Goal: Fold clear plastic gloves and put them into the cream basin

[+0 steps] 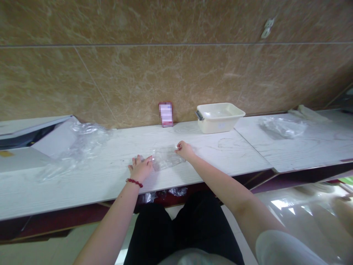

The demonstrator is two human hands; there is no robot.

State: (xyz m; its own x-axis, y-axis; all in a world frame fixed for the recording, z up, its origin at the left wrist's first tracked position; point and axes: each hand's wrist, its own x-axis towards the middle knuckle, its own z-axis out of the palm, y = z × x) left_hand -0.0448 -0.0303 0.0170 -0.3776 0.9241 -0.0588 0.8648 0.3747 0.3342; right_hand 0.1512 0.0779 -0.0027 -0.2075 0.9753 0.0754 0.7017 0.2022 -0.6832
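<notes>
A clear plastic bag (165,157) lies flat on the white wood-grain table in front of me. My right hand (185,150) is closed in a pinch at the bag's right end, with the fingertips on the plastic. At the other end rests my left hand (140,169), a red bead bracelet (134,182) on its wrist. Its fingers are spread over the tabletop, and the one nearest the bag touches its left edge.
A cream plastic tub (219,125) stands by the wall, right of a phone (166,115) propped upright. Crumpled clear plastic (88,141) lies by an open white box (55,138) on the left. More clear plastic bags (284,127) lie on the right.
</notes>
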